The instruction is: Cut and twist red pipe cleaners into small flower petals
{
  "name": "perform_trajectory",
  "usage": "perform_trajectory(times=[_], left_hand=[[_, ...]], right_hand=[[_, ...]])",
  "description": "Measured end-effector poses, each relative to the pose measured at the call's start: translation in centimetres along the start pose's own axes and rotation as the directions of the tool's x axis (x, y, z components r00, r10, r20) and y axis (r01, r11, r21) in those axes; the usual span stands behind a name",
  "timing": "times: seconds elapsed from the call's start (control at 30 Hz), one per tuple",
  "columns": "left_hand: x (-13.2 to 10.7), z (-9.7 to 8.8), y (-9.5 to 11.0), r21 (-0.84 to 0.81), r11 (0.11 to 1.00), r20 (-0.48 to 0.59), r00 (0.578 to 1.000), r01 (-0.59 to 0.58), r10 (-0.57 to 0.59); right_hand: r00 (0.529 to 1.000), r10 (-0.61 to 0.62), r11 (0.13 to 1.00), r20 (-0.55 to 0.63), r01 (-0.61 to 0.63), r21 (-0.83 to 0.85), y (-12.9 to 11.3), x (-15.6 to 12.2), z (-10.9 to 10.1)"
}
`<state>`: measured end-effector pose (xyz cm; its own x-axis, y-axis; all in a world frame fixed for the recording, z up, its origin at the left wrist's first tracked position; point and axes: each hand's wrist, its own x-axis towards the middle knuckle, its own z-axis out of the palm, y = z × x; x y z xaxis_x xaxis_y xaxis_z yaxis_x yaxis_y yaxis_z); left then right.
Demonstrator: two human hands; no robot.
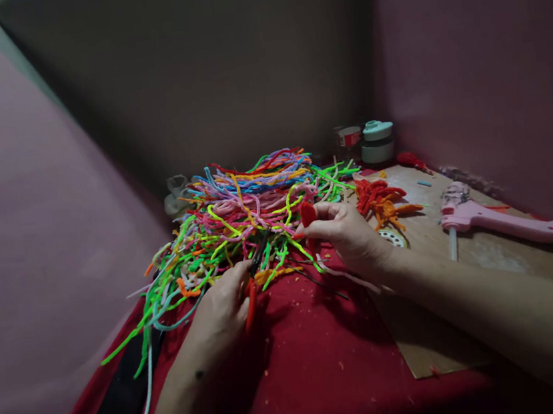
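My right hand [348, 235] pinches a small red pipe-cleaner piece [307, 214] between thumb and fingers, held just above the red cloth [320, 363]. My left hand [225, 304] is closed on a tool with red handles [251, 304], its dark tip [260, 252] pointing up toward the red piece. Both hands sit at the near edge of a big heap of mixed-colour pipe cleaners [247, 210]. The tool looks like small pliers or cutters; I cannot tell which.
A pile of red and orange bent pieces [381, 201] lies right of the heap. A pink glue gun [500, 218] rests on a brown board [489, 255]. Small jars [376, 141] stand at the back. Pink walls close in left and right.
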<state>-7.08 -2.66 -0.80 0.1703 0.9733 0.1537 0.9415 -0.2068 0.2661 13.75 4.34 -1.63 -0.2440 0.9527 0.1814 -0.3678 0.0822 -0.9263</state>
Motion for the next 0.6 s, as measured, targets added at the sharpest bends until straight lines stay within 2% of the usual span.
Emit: perform_trajectory(times=[0.13,0.6], left_hand=[[-0.25,0.51,0.1,0.04,0.998,0.003,0.998,-0.056,0.056],[-0.49,0.85,0.1,0.149,0.986,0.023,0.997,-0.07,0.067]], right_hand=[[1.0,-0.004,0.999,0.004,0.004,-0.053,0.06,0.04,-0.12],[1.0,0.001,0.999,-0.002,-0.001,-0.043,0.67,0.17,-0.12]])
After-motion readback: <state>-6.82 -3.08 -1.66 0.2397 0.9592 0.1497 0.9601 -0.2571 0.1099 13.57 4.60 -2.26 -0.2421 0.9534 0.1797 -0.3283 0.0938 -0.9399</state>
